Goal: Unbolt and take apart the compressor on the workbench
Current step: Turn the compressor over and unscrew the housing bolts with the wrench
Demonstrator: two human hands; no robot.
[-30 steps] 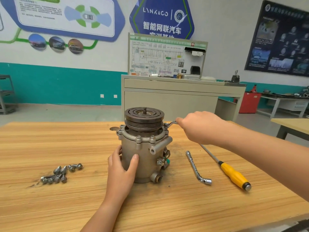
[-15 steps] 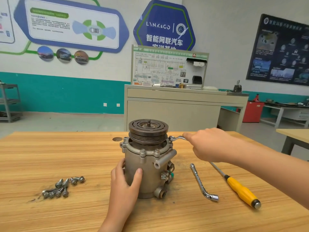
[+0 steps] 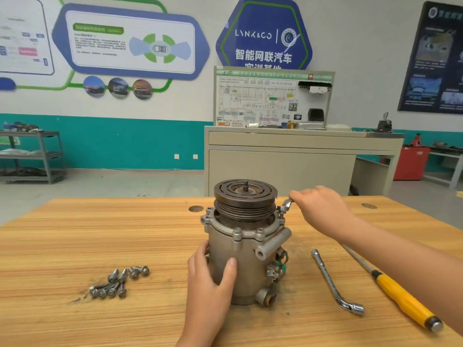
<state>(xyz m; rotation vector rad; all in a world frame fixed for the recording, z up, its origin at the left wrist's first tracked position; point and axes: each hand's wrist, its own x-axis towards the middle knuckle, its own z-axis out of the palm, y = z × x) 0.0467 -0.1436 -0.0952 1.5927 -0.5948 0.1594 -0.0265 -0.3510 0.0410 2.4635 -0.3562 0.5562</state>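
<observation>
Far left, background: grey shelf cart [image 3: 37,156] against the teal wall, with clutter on its top shelf too small to identify.

Foreground is a wooden table [image 3: 75,234]. Left of centre on it is a loose pile of bolts [image 3: 117,283], lying flat, heads pointing various ways, well apart from everything else. Count unclear.

Left hand [image 3: 208,279] comes up from the bottom edge and grips the compressor [image 3: 250,249] low on its body: thumb across the front face, fingers [image 3: 203,247] curled round the left side.

Compressor sits mid-table, standing on end. Long axis vertical, pulley [image 3: 245,196] end up, threaded shaft stub at pulley centre pointing straight up. Bolted flange ring just below the pulley. 1 tubular port on the right-front side, open end facing the camera. Mounting ear low at bottom right.

Behind it: beige cabinet [image 3: 275,166] carrying a wiring-diagram board.

Small wrench [image 3: 285,205] sits on a bolt at the right rim of the flange, handle bent rightward. Right hand [image 3: 320,211] reaches in from the right edge, fingers curled round the handle end, hiding most of it.

Right of the compressor, 2 tools lie flat on the table, apart from it and roughly parallel: L-shaped socket wrench [image 3: 333,281], socket end nearest the camera, then screwdriver [image 3: 403,301], yellow handle toward the camera, shaft running under the right forearm.
</observation>
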